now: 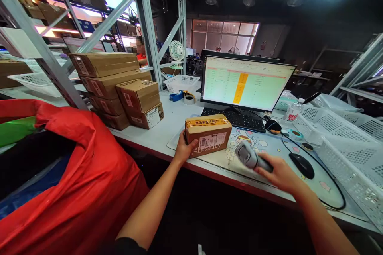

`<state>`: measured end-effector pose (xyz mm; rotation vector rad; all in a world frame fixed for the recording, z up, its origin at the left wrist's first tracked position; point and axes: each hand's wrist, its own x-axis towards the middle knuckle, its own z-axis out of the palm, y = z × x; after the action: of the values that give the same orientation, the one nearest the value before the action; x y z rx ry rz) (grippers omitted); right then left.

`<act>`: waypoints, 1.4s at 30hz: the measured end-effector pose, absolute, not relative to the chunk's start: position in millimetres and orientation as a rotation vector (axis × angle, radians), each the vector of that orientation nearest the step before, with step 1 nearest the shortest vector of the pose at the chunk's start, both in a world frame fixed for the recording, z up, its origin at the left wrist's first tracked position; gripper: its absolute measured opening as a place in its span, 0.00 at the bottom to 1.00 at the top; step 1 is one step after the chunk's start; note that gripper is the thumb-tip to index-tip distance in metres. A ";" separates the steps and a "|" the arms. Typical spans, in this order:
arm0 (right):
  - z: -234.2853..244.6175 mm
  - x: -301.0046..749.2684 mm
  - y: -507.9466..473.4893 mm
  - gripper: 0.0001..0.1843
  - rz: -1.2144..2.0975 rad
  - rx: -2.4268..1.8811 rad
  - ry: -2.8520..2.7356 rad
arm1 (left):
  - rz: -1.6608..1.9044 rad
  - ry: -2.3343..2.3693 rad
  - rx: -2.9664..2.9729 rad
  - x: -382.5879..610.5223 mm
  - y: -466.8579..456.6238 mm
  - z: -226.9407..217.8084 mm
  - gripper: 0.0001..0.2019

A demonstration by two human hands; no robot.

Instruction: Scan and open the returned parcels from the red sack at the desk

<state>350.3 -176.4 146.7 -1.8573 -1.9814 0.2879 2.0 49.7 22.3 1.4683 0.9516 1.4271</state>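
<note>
Your left hand (184, 149) grips the left end of a taped box (220, 129) at the front edge of the desk (149, 137). Your right hand (281, 173) is wrapped around a scanner (247, 155), just beside the box.

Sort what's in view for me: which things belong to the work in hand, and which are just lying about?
In use:
cardboard box, gripped by the left hand
handheld scanner, in the right hand
monitor, probably, showing a table

Seemingly just lying about:
plastic bottle
green fan
blue tape dispenser
black mouse, untouched
</note>
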 end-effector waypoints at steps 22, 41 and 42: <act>101.6 421.4 -94.9 0.31 0.017 -2.585 -1.382 | 1.318 0.965 1.676 -4.5 47.0 19.3 0.61; 128.4 431.5 71.1 0.28 0.120 -2.570 -1.670 | 1.292 1.095 1.728 -5.3 38.0 24.6 0.55; 127.4 431.8 72.2 0.29 0.119 -2.572 -1.682 | 1.297 1.094 1.727 -4.9 38.1 24.3 0.56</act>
<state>431.8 72.2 127.4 -2.5721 -1.6822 0.1192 -4.9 38.1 24.3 1.7274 1.0942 1.2972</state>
